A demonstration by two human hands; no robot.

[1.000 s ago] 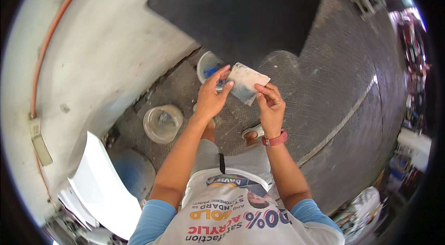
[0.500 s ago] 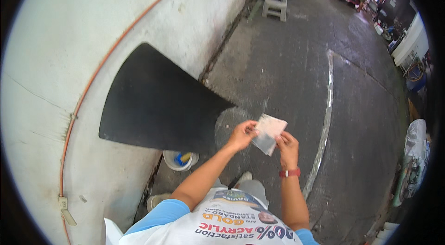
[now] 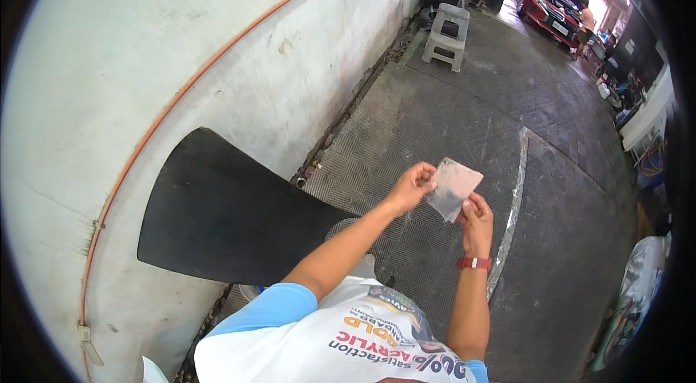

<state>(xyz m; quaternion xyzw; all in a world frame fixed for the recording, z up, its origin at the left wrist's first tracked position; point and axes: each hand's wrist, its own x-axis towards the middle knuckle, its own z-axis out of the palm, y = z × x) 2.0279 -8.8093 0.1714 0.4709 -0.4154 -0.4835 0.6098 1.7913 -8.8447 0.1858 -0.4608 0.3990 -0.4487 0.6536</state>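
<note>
I view the work from above. The folded sheet, pale pink with a grey, see-through lower part, is held in the air over the dark floor, right of center. The right hand grips its near right edge: the fingers are clamped on the sheet, thumb uppermost. The left hand is at the left edge: the fingers are bent and touch the sheet; I cannot tell whether they pinch it. A red wristband encircles the right wrist.

To the left, a black panel stands out in front of the pale wall. Its narrow end points right, behind the left forearm. At the far side I see a grey stool and, beyond it, a red car, hood raised.
</note>
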